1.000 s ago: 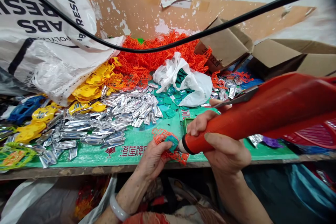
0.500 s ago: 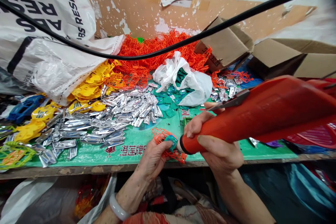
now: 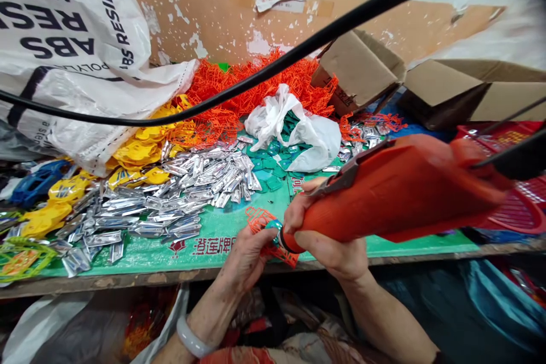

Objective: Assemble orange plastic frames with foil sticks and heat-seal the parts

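Observation:
Low over the table's front edge, my left hand pinches an orange plastic lattice frame with a small teal plastic piece on it. My right hand is wrapped round the front of a red corded electric screwdriver. The screwdriver's nose points left and down and meets the teal piece beside my left thumb; its bit is hidden. Left of my hands lies a heap of shiny silver pieces. More teal pieces are scattered behind them.
A white plastic bag of teal pieces stands before a pile of orange frames. Yellow parts lie by a white sack. Cardboard boxes are at back right. A black cable crosses the view.
The screwdriver and my right hand have moved left, bringing its nose down against the teal piece. The black cable has swung. My left hand keeps its hold on the frame.

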Available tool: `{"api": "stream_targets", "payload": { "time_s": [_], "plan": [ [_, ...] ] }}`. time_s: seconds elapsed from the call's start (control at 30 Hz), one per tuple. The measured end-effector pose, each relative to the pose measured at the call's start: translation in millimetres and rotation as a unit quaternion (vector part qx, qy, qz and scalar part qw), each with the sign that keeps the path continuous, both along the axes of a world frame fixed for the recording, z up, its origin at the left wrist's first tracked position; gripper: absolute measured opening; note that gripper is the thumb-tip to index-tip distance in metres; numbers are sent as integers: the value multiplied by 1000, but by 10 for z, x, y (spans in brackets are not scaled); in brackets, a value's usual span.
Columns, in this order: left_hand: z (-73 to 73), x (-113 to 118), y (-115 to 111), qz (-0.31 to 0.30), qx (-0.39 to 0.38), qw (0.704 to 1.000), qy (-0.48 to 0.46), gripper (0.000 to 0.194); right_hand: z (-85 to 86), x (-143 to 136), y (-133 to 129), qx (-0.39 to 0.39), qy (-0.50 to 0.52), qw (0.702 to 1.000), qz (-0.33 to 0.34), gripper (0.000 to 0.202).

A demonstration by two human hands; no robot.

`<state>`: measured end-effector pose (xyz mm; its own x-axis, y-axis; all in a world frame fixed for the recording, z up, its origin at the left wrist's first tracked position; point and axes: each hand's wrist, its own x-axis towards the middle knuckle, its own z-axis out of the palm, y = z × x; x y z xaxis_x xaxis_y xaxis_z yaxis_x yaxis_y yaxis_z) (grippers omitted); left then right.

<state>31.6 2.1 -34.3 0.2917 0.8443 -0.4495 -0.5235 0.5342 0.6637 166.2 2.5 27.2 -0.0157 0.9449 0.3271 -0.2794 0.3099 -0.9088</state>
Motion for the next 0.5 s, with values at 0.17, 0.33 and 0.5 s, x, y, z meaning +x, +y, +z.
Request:
{"api": "stream_targets", "payload": {
  "time_s": [0.17, 0.33, 0.5],
  "plan": [
    [-17, -47, -25, -19, 17, 1000, -2, 23, 43, 39, 18, 1, 19, 1000, -16, 20],
    [-1, -107, -32, -20, -25, 999, 27, 32, 156, 218, 268, 23, 36, 991, -127, 15],
    [18, -161, -26, -49, -36, 998, 20, 37, 223, 714, 561, 39, -22, 968, -245, 25]
  ]
}}
